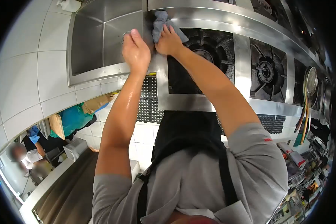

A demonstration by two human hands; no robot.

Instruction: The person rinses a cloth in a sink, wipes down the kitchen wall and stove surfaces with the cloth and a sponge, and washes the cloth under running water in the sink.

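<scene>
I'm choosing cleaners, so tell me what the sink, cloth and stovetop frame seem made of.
Sink: satin metal, likely stainless steel, given its soft grey sheen. Cloth: matte fabric, bunched in folds; fibre unclear. Stovetop frame: probably stainless too, brightly reflective.

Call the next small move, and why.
Probably slide the grey cloth along the steel strip beside the burner: the right hand is on the cloth near that strip, while the left hand, nothing visible in it, is apart from the cloth, on the sink side.
</scene>
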